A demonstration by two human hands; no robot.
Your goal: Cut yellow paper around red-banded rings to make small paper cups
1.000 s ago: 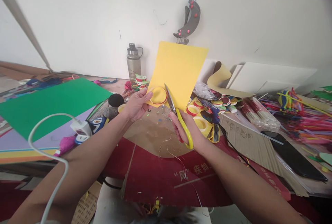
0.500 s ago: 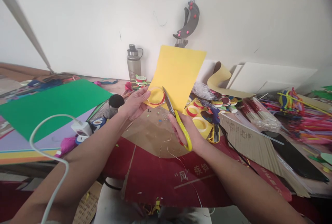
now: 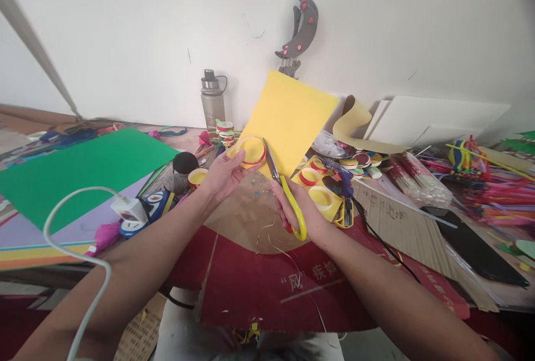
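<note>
1. The yellow sheet (image 3: pixel 295 116) is held up, tilted, above the middle of the worktop, one lower corner towards the left hand.
2. A red-edged ring (image 3: pixel 263 155) sits on that corner, with yellow showing inside it.
3. The left hand (image 3: pixel 228 174) pinches the corner, its thumb at the ring's near left edge and its fingers lower down, partly behind the sheet.
4. The right hand (image 3: pixel 303 205) is wrapped around the yellow handles of the scissors (image 3: pixel 286 185). The blades point up and away, over the sheet and just beside the ring; how far they are parted I cannot tell.
5. Below the hands lies brown cardboard (image 3: pixel 236 222) with small scraps on it.
6. Right of the right hand are more rings on yellow pieces and a blue glue gun (image 3: pixel 345 181); a black phone (image 3: pixel 472 244) lies farther right.
7. To the left lies a green sheet (image 3: pixel 92 169); a bottle (image 3: pixel 213 107) stands behind, near the wall.
</note>
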